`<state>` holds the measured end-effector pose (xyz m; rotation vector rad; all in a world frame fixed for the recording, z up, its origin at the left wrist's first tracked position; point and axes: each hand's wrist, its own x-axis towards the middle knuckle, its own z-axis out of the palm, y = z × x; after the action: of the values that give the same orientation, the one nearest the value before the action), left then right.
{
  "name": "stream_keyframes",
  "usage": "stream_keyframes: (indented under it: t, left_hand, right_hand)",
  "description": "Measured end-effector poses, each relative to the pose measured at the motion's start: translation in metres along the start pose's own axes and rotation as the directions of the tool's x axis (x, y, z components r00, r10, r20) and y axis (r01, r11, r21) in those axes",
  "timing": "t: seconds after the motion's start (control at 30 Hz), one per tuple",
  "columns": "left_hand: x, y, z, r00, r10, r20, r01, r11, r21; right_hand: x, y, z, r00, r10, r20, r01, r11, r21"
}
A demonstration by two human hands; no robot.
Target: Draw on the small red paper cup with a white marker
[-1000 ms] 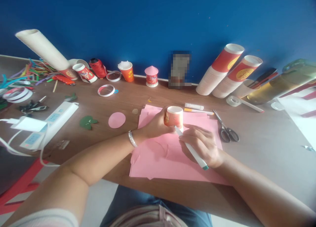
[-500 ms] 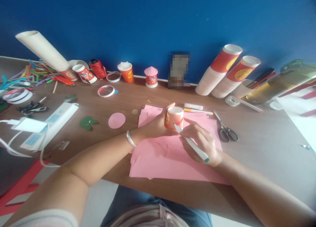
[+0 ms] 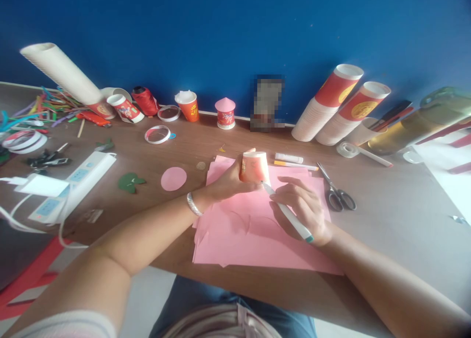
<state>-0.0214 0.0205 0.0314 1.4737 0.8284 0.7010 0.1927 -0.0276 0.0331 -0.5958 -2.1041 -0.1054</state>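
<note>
My left hand (image 3: 230, 181) is closed round a short orange-red paper cup (image 3: 254, 168), holding it over the pink paper. The cup is tilted so that its printed side faces me and its inside is hidden. In my right hand (image 3: 300, 203) a white marker (image 3: 290, 219) with a green end is gripped like a pen. Its tip is at the lower edge of the cup; I cannot tell whether it touches. Several pink sheets (image 3: 235, 240) lie beneath both hands. Just beyond them rest a white pen cap or marker (image 3: 289, 158) and an orange pen (image 3: 296, 166).
Black scissors (image 3: 336, 188) lie to the right, with stacked paper cups (image 3: 331, 105) behind. A pink-roofed cup (image 3: 225, 115) stands at the back. To the left are a pink paper circle (image 3: 174, 179), a green paper piece (image 3: 129, 182) and a power strip (image 3: 77, 186) with cables.
My left hand has tipped the cup, so its opening no longer shows, and shifted it slightly left and up. The marker has stayed at the cup, its tip now by the lower edge.
</note>
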Motion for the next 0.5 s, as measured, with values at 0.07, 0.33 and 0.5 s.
stream_keyframes:
  t: [0.07,0.33,0.5]
  left_hand:
    - [-0.0005,-0.0003,0.0008,0.999,-0.036,-0.038,0.033,0.998,-0.062]
    - [0.0025,-0.0068,0.0024,0.999,-0.012,-0.048,0.009,0.998,-0.065]
    - [0.0023,-0.0064,0.0021,0.999,-0.002,-0.048,0.002,1.000,-0.006]
  right_hand:
    - [-0.0011,0.0025,-0.0011,1.000,0.027,0.011,-0.026,0.999,-0.033]
    - [-0.0032,0.0054,0.0005,0.999,0.015,0.029,-0.013,0.998,-0.059]
    - [-0.0038,0.0047,0.0030,1.000,0.000,0.030,0.002,0.997,-0.076]
